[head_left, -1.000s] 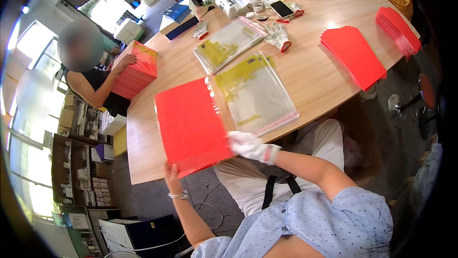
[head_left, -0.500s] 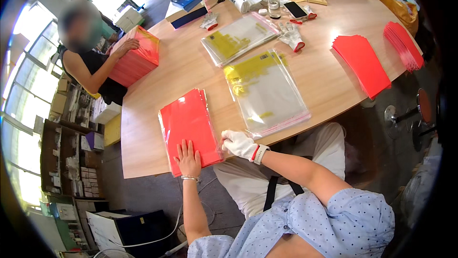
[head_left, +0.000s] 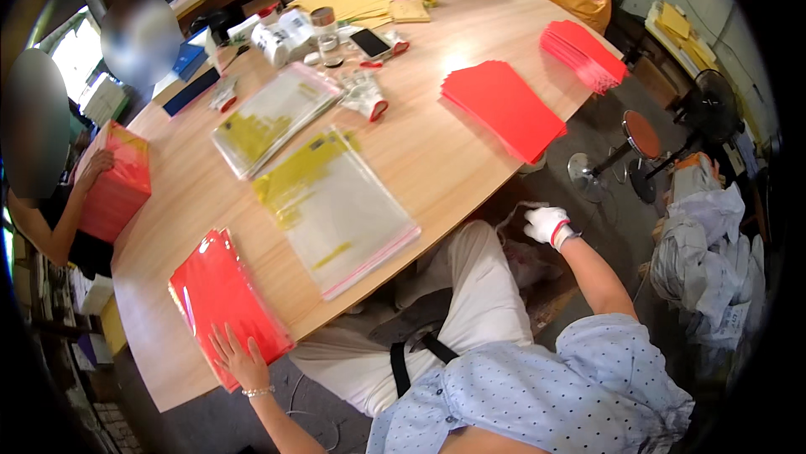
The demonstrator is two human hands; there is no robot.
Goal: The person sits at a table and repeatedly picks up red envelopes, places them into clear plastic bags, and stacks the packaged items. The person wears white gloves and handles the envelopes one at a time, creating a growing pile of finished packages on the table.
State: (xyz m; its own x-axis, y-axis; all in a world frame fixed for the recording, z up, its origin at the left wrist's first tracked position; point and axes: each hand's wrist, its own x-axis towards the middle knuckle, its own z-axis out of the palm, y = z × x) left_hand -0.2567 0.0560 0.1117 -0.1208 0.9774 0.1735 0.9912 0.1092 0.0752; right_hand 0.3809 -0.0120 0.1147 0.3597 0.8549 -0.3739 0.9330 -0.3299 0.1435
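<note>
My bare left hand [head_left: 241, 359] lies flat, fingers spread, on a pile of red sheets in see-through plastic sleeves [head_left: 220, 294] by the table's near left edge. Out past the table edge to the right is my right hand [head_left: 546, 225] in a white glove with a red cuff. Its fingers are closed, and a thin pale strip [head_left: 506, 217] trails from them; the exact grip is too small to see. Below that hand, a pinkish plastic bag [head_left: 529, 265] is partly in shadow. Between my hands lies a stack of see-through bags with yellow print [head_left: 336, 219].
Another bag stack [head_left: 273, 118] lies farther back. Two fanned red stacks [head_left: 504, 110] [head_left: 583, 55] are at the right. A glove [head_left: 363, 94], phone [head_left: 370, 44] and glass jar [head_left: 326, 38] sit behind. A co-worker's hand [head_left: 99, 162] rests on a red pile [head_left: 117, 181]. A stool [head_left: 641, 135] stands right.
My right hand has gone from beside the red sleeves out to the right, past the table edge. The view has turned right. My left hand stays on the sleeves.
</note>
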